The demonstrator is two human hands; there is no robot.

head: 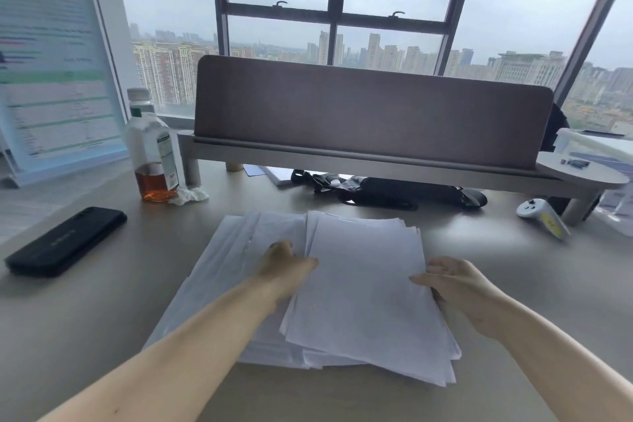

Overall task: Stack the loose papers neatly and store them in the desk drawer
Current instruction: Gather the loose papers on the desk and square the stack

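A loose pile of white papers [363,288] lies fanned out on the desk [102,319] in front of me, sheets skewed left and right. My left hand [286,267] presses against the left edge of the upper bundle, fingers tucked at the sheets. At the bundle's right edge, my right hand [455,284] grips with the thumb on top. More sheets [226,260] spread out underneath to the left. No drawer is in view.
A black phone [65,241] lies at the left. A bottle with amber liquid [152,154] stands behind it beside crumpled tissue. A brown divider screen [370,113] on a shelf spans the back, with black straps [394,193] beneath. A white controller [541,216] rests at right.
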